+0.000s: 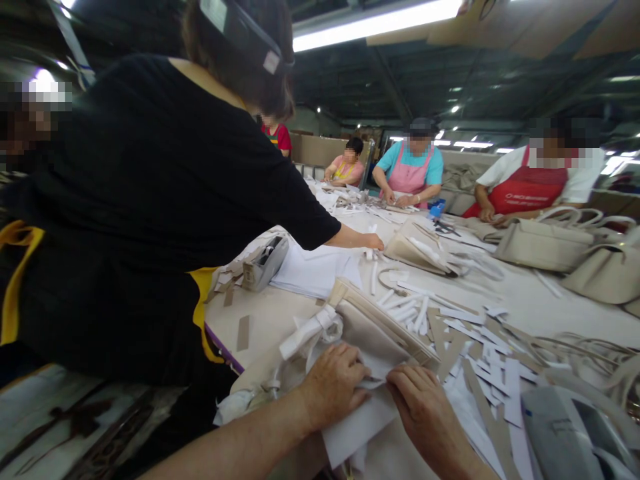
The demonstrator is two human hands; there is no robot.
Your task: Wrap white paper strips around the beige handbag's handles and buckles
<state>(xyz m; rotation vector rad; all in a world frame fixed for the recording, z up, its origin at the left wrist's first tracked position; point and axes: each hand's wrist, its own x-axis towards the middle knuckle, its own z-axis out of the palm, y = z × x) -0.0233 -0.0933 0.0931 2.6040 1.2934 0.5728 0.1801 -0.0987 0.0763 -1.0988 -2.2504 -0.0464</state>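
Observation:
In front of me lies a beige handbag (385,327), its handle wrapped in white material (320,327). Against the bag's near side my left hand (337,380) has its fingers curled over a white paper sheet (357,427). My right hand (420,403) pinches the same sheet's upper edge, a short way to the right. Part of the sheet hangs below both hands. The fingertips of the left hand are partly hidden by the paper.
To the left, a co-worker in black reaches a hand (367,240) across the table near another beige bag (420,247). White and tan strips (485,360) lie at right, beside a grey device (570,427). A grey box (267,263) stands left; more bags (545,243) stand far right.

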